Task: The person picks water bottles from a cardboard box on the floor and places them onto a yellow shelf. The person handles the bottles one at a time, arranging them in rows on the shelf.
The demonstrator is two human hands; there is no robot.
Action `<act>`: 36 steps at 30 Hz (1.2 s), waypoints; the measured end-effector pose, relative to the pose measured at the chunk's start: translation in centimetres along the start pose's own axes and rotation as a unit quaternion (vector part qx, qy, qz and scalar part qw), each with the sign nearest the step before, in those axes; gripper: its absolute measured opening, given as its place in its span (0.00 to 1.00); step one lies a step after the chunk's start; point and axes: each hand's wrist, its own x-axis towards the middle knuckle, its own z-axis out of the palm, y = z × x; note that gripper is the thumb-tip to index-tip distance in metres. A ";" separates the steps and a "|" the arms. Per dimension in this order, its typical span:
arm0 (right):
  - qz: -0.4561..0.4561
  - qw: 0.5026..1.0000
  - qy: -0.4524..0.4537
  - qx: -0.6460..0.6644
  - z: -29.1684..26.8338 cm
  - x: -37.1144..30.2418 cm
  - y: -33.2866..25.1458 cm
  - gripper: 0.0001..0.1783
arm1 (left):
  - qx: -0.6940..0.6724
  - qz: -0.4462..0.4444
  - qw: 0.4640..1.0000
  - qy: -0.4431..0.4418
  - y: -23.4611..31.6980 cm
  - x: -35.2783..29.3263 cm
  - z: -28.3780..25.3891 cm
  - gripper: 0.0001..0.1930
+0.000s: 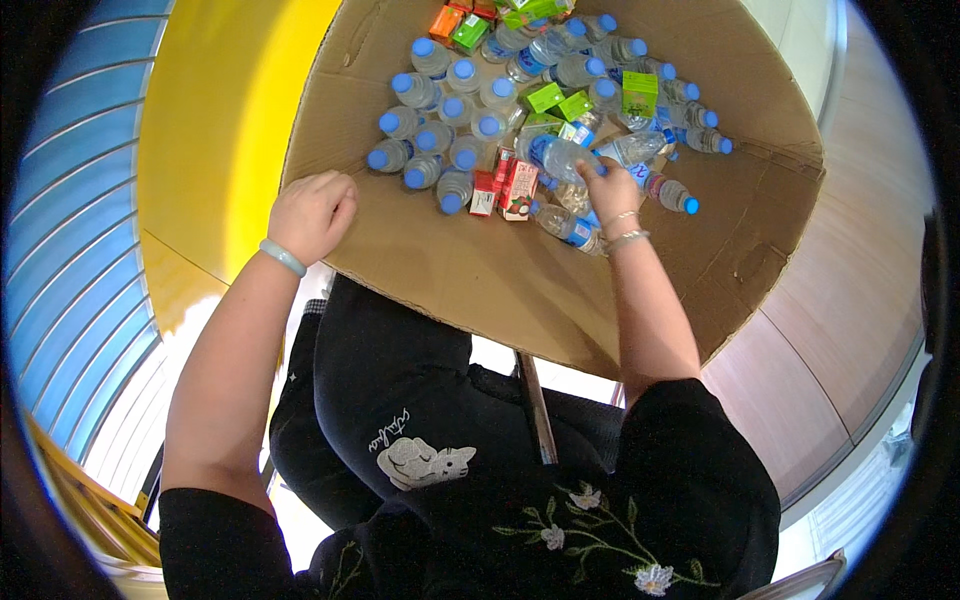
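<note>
A large brown cardboard box (460, 285) holds many clear plastic bottles with blue caps and several small drink cartons. My left hand (315, 212) is closed over the box's left edge, fingers curled inward. Inside the box, my right hand (610, 190) is closed on a clear plastic bottle (568, 158) with a blue label, which lies tilted; part of the grip is hidden. Just below that hand lies another plastic bottle (565, 228). Red cartons (517, 190) stand to its left, beside a group of upright bottles (453, 190). Green cartons (543, 97) lie farther back.
More bottles lie along the box's right side, such as one bottle (672, 193) on its side. An orange carton (446, 22) sits at the far left corner. A yellow curved surface (215, 150) adjoins the box on the left. A metal leg (537, 410) shows below the box.
</note>
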 end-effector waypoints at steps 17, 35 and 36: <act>0.021 0.990 -0.129 -0.059 8.3 5.9 -2.7 0.28 | -0.004 -0.001 1.000 -0.013 0.2 0.2 0.0 0.05; -0.010 0.998 -0.048 -0.047 9.6 7.2 13.6 0.19 | -0.003 -0.011 1.000 -0.018 0.1 0.2 0.0 0.05; 0.009 0.993 -0.098 -0.072 10.2 5.7 14.9 0.18 | -0.004 -0.010 1.000 -0.012 0.0 0.1 0.1 0.05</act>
